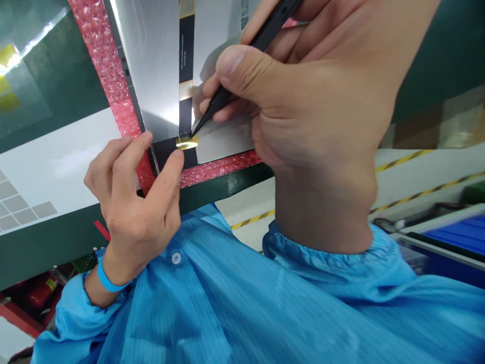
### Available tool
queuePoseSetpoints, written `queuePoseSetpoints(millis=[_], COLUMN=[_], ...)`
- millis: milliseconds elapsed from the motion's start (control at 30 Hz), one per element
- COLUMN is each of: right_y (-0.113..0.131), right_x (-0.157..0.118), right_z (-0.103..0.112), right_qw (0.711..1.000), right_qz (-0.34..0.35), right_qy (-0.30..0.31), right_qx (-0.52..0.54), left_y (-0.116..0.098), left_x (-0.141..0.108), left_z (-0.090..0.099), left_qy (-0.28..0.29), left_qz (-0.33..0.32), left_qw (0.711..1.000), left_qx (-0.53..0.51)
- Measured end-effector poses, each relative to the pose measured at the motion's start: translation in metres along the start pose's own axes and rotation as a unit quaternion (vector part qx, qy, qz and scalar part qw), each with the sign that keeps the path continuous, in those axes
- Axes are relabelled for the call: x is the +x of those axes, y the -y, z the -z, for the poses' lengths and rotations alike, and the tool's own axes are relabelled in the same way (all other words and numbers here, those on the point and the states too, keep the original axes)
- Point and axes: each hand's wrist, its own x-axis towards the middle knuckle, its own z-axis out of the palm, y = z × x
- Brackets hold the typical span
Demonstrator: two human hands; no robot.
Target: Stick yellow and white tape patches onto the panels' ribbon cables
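My right hand (303,96) grips a slim black pointed tool (227,88) like a pen; whether it is tweezers or a spudger I cannot tell. Its tip touches down beside a small shiny piece of yellow tape (187,143) at the lower end of a black flex cable (186,50). This cable runs down a silver-grey flat panel (159,65). My left hand (132,197) has its fingers apart and holds nothing. One fingertip rests just below the yellow tape, another at the panel's left edge.
Pink bubble wrap (109,71) lines the panel's left and lower edges on a green table mat (49,253). To the left lie a white sheet (68,162) with grey squares and a clear bag (22,91) with yellow pieces. Blue crates (458,237) stand at the right.
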Motion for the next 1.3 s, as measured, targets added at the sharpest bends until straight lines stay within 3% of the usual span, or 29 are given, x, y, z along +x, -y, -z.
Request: queuePoseSetpoints(millis=[333,700,867,1000,1300], right_y=[0.001,0.004,0.004,-0.004,-0.011], right_x=[0.0,-0.001,-0.004,-0.007,-0.008], right_z=[-0.002,-0.004,-0.009,-0.009,-0.011], right_qw=[1.0,0.999,0.997,0.995,0.991], right_qz=[-0.011,-0.036,0.004,0.06,0.088], right_qy=[-0.002,-0.015,-0.064,-0.074,-0.097], right_qx=[0.007,-0.018,-0.038,-0.038,0.016], left_y=[0.0,-0.002,-0.003,-0.006,-0.023], left_x=[0.0,0.0,0.001,0.002,0.011], left_z=[0.0,-0.001,0.003,0.004,0.0], left_qy=[0.031,0.059,0.098,0.085,0.147], left_qz=[-0.006,0.034,0.082,0.071,0.097], left_qw=[0.999,0.997,0.992,0.993,0.984], left_qx=[0.023,0.023,0.008,0.028,0.019])
